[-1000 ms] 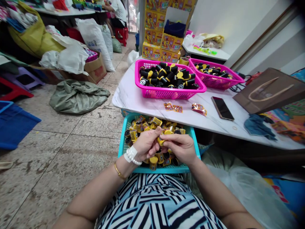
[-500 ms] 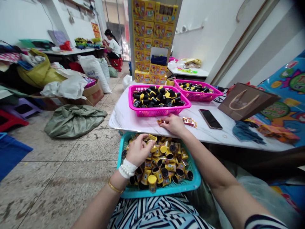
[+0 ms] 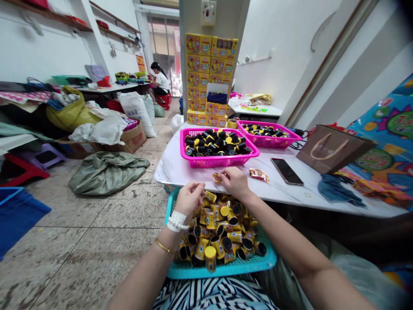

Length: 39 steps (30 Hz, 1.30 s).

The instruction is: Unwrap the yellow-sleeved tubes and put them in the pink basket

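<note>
My left hand (image 3: 189, 199) hovers over the left side of the turquoise basket (image 3: 222, 273), its thumb and fingers pinched together; whether anything sits between them is hidden. Just below its fingertips, a yellow-labelled piece (image 3: 210, 196) lies on the pile. Many small black cylinders in printed yellow sleeves (image 3: 211, 220) fill this basket, which rests at my lap. At the table edge, my right hand (image 3: 235, 182) pinches a small red-and-yellow printed sleeve (image 3: 217, 177). More flat printed sleeves (image 3: 259, 175) lie to its right on the white table (image 3: 206, 174).
Behind my hands stands a pink basket (image 3: 219, 161) of black cylinders with yellow parts, and another pink basket (image 3: 269, 140) is farther back. A phone (image 3: 287, 171), a brown paper bag (image 3: 334, 148) and a blue cloth (image 3: 338, 189) are at right. A person (image 3: 160, 81) sits far off.
My left hand held a yellow-sleeved piece at its fingertips; that piece now appears on the pile. The right hand has lifted slightly with its printed sleeve. The head view has tilted up.
</note>
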{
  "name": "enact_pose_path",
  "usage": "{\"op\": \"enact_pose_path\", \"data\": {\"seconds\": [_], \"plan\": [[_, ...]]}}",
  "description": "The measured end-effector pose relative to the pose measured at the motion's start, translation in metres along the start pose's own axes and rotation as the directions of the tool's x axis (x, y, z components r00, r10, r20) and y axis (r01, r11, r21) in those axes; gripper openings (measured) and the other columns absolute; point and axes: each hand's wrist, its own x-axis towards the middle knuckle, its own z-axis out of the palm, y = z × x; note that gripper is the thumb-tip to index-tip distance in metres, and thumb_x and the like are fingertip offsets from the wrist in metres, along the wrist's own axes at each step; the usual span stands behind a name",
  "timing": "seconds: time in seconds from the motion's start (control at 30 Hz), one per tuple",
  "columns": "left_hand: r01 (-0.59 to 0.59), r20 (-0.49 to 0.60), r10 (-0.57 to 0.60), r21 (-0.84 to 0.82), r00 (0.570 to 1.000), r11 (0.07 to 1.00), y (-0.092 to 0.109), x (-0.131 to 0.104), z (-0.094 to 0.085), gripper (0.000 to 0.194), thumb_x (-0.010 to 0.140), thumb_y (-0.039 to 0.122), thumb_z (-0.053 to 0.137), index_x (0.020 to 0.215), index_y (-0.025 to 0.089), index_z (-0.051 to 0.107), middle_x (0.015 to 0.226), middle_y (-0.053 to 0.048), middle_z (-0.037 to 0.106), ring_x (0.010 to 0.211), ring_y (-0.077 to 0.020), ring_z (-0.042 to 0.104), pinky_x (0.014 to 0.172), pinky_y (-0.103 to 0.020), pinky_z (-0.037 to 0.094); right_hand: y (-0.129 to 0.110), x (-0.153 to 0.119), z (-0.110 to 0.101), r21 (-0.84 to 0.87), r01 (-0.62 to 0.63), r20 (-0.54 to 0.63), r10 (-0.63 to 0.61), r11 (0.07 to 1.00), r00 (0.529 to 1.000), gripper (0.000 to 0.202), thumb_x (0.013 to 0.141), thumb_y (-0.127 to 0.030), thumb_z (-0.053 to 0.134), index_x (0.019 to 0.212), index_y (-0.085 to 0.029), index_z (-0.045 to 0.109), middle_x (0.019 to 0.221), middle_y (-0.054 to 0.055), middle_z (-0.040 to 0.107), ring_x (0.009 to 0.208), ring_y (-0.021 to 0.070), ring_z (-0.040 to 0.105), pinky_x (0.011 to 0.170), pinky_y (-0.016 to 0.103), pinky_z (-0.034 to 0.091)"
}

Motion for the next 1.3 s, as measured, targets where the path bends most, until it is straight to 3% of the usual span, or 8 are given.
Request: {"op": "enact_pose_path", "data": {"seconds": [0.2,0.3,0.4,0.53,0.6,0.77,1.03,1.3], "plan": [[-0.002,0.017,0.004,-0.096,1.0,0.995,0.0,-0.006,0.007,0.046,0.064,0.052,0.083,0.085,0.013,0.068,0.069,-0.001,0.065,0.049,-0.0069,0.052,0.04,-0.016,0.033,-0.044,-0.033,-0.024,0.189,0.134,-0.111,-0.114,0.973,0.987,0.021,0.094,-0.032,0.057,0.081,-0.022,0.069,0.078,0.006,0.067,0.081,0.022,0.06,0.079,0.035,0.048],[-0.017,0.01,0.018,-0.113,1.0,0.993,-0.001,-0.014,0.007,0.04,0.066,0.048,0.083,0.083,0.014,0.069,0.058,0.003,0.058,0.046,-0.0062,0.047,0.041,-0.016,0.031,-0.055,-0.044,-0.028,0.439,0.024,-0.108,0.027,0.898,0.994,0.017,0.092,-0.036,0.062,0.099,-0.022,0.067,0.085,0.005,0.066,0.079,0.0194,0.061,0.071,0.032,0.05],[-0.042,0.018,0.044,-0.089,0.999,0.995,-0.002,-0.02,0.005,0.032,0.067,0.042,0.083,0.078,0.015,0.07,0.056,0.004,0.057,0.046,-0.0059,0.045,0.042,-0.017,0.031,-0.058,-0.049,-0.025,0.711,-0.267,0.188,0.191,0.65,0.963,0.038,0.087,-0.051,0.066,0.11,-0.021,0.064,0.086,0.003,0.067,0.067,0.0146,0.06,0.055,0.025,0.047],[-0.064,0.018,0.065,-0.036,0.998,0.997,-0.005,-0.023,-0.002,0.029,0.067,0.038,0.083,0.075,0.013,0.07,0.056,0.004,0.059,0.045,-0.0056,0.043,0.042,-0.018,0.031,-0.059,-0.052,-0.022,0.733,-0.572,0.56,0.151,0.369,0.815,0.044,0.087,-0.061,0.06,0.098,-0.019,0.068,0.062,-0.002,0.066,0.038,0.0073,0.038,0.037,0.021,0.029],[-0.07,-0.01,0.069,-0.027,0.998,0.997,-0.008,-0.023,-0.007,0.029,0.067,0.038,0.083,0.073,0.014,0.067,0.053,0.005,0.056,0.042,-0.0049,0.04,0.04,-0.018,0.03,-0.061,-0.053,-0.021,0.716,-0.588,0.568,0.175,0.377,0.804,0.039,0.085,-0.056,0.064,0.093,-0.018,0.07,0.058,-0.002,0.066,0.036,0.0065,0.037,0.037,0.021,0.027],[-0.12,-0.152,0.116,-0.015,0.981,0.993,-0.013,-0.029,-0.012,0.032,0.068,0.036,0.083,0.067,0.018,0.057,0.049,0.009,0.05,0.04,-0.0049,0.04,0.04,-0.017,0.03,-0.068,-0.057,-0.019,0.738,-0.459,0.376,0.263,0.494,0.888,0.027,0.083,-0.043,0.069,0.077,-0.017,0.071,0.057,-0.001,0.066,0.051,0.012,0.056,0.051,0.023,0.045],[-0.152,-0.255,0.132,-0.059,0.958,0.987,-0.011,-0.045,-0.01,0.026,0.069,0.031,0.082,0.087,0.016,0.071,0.061,0.003,0.065,0.047,-0.0071,0.05,0.043,-0.018,0.037,-0.077,-0.068,-0.018,0.602,-0.266,0.124,0.241,0.753,0.963,0.023,0.087,-0.034,0.065,0.071,-0.017,0.069,0.058,-0.001,0.061,0.054,0.0113,0.051,0.052,0.023,0.041],[-0.116,-0.313,0.052,-0.188,0.948,0.975,-0.006,-0.052,-0.013,0.034,0.065,0.04,0.086,0.079,0.014,0.07,0.059,0.002,0.064,0.043,-0.0055,0.047,0.038,-0.015,0.033,-0.085,-0.069,-0.019,0.623,-0.253,0.09,0.253,0.74,0.963,0.025,0.087,-0.035,0.065,0.071,-0.017,0.069,0.058,-0.001,0.06,0.053,0.011,0.05,0.051,0.023,0.041]]}}
